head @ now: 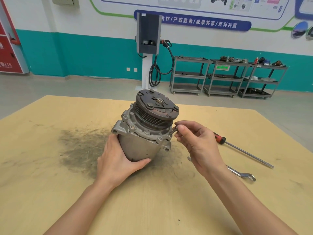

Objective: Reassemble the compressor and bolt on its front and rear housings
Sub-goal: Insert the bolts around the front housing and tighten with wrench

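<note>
Compressor point(144, 133) is seen in the head view standing tilted on a tan board tabletop point(50, 184), pulley end up and leaning away to the right. Clutch plate point(158, 103) w/ centre nut faces up; grooved pulley sits just below it, then the front housing flange w/ bolt bosses round the rim. Body is gripped low on its left side by the left hand point(118, 160), fingers and thumb curled round the cylinder wall. A small bolt point(173, 131) is pinched betw. thumb and fingertips of the right hand point(198, 143), its tip at the flange edge on the compressor's right side; whether it is seated in a hole cannot be told. A dark greasy smear is spread over the board left of the compressor. A red-handled screwdriver point(243, 152) lies to the right, well apart. A combination wrench point(240, 173) lies nearer, partly hidden by the right forearm. Grey carts point(225, 77) and a charger post point(149, 36) are seen along the far wall.
</note>
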`<state>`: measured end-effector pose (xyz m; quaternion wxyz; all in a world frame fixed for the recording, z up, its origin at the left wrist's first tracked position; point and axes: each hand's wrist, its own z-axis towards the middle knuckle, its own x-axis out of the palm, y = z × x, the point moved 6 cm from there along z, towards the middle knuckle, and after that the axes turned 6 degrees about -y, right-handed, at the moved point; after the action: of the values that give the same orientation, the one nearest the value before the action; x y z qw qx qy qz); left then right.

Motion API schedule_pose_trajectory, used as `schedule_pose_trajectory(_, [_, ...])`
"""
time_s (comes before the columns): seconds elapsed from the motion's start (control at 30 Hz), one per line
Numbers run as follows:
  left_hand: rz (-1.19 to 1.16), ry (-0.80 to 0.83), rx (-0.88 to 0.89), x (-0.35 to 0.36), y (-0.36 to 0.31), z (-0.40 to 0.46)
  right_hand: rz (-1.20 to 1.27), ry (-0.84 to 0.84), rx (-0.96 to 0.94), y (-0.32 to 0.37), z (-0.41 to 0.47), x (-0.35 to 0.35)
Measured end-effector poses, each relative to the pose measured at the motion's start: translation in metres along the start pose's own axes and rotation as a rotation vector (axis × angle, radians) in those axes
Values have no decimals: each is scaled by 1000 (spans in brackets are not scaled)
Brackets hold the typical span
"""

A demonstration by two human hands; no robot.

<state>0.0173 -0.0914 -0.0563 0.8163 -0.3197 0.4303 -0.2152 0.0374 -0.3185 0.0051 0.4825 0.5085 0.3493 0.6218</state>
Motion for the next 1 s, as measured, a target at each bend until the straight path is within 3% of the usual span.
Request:
schedule_pose_trajectory(0.43, [4, -12, 19, -1, 0, 1, -334, 4, -154, -10, -8, 3])
schedule_pose_trajectory(0.7, [-20, -5, 28, -1, -1, 0, -241, -21, -78, -17, -8, 7])
schedule_pose_trajectory(1.0, [-52, 1, 27, 1, 0, 1, -221, 5, -114, -23, -17, 6])
